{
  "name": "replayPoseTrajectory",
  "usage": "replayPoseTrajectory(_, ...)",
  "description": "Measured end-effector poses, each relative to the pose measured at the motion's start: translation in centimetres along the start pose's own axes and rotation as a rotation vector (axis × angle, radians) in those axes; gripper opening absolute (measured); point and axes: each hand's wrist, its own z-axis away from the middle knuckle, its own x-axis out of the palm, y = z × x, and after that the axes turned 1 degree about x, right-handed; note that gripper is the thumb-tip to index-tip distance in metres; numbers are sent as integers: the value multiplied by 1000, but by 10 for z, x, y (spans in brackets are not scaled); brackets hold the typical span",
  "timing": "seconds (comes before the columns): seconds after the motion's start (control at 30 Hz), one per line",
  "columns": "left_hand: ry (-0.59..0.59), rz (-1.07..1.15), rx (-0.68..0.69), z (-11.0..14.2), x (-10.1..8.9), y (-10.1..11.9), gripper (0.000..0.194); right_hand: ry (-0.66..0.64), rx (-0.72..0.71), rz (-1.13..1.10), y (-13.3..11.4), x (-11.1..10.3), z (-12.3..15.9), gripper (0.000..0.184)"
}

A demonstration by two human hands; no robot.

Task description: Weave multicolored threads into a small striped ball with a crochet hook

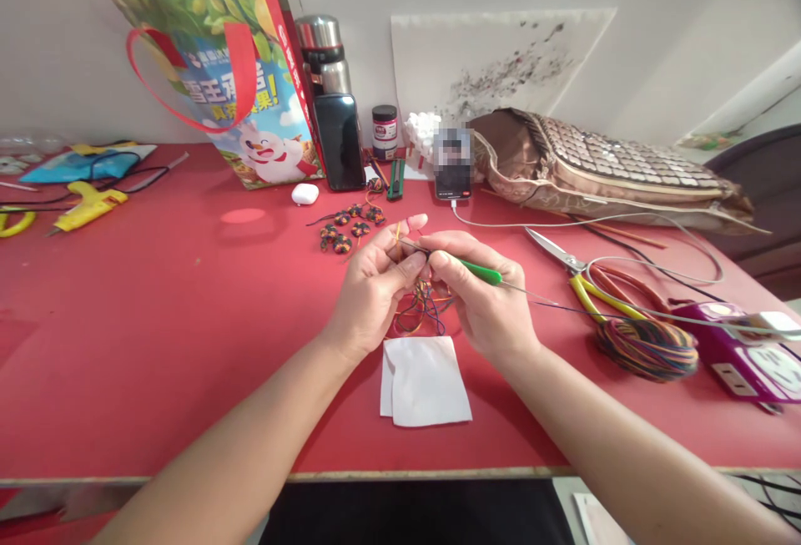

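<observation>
My right hand is closed round a crochet hook with a green handle, its thin shaft pointing left. Pinched in my left hand is multicoloured yarn, with a strand passing by the raised index finger. The fingertips of both hands meet at a small dark piece of work, mostly hidden by them. Below the hands, loose yarn strands lie tangled on the red table. Several small crocheted pieces in dark, orange and green yarn rest just beyond my left hand.
A folded white cloth or paper lies near the front edge. To the right are scissors, a yarn skein and a purple power strip. Behind stand phones, a jar and a shopping bag. A glue gun lies left.
</observation>
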Motion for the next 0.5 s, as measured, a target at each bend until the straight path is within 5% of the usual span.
replayPoseTrajectory(0.27,3,-41,3,5,4,12,38,-148,-373,456,-14,-15,-3,22)
replayPoseTrajectory(0.5,13,-2,-12,1,3,12,32,-203,-397,533,-3,-17,-1,33)
